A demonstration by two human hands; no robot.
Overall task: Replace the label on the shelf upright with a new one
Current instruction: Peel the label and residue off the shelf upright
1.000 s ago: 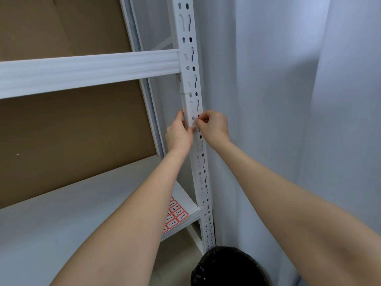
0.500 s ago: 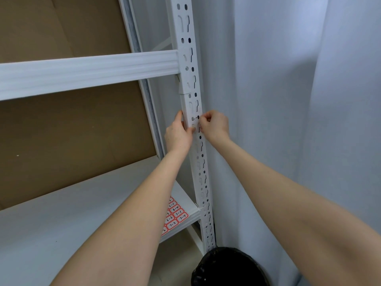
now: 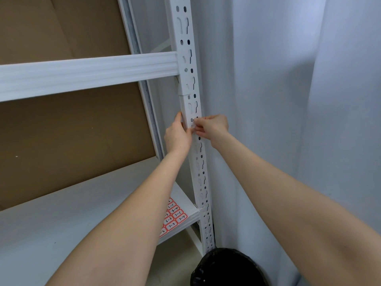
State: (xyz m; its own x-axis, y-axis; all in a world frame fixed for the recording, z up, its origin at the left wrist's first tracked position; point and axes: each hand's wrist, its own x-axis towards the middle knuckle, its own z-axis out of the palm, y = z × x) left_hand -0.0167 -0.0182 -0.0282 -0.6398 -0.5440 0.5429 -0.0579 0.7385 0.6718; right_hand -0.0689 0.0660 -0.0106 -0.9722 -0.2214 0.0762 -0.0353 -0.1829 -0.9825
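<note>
Head view shows both my hands meeting on the white upright [image 3: 190, 112] of the shelf, just below the joint under the upper beam [image 3: 88, 73]. My left hand [image 3: 178, 137] is wrapped against the upright's left edge, thumb pointing up along it and fingers curled behind where I cannot see them. My right hand [image 3: 212, 126] is pinched nearly closed, thumb and fingertips pressed to the upright's face on a small pale label [image 3: 193, 126]; it is mostly hidden by my fingers and I cannot read anything on it. Down on the lower shelf [image 3: 61, 219], partly behind my left forearm, lies a sheet of labels [image 3: 173, 217] with red borders and handwritten numbers: 6-4, 7-1, 6-6, 7-4 and 7-3 are legible. A black bin [image 3: 226, 269] sits at the foot of the upright, beside a white curtain [image 3: 288, 100].
</note>
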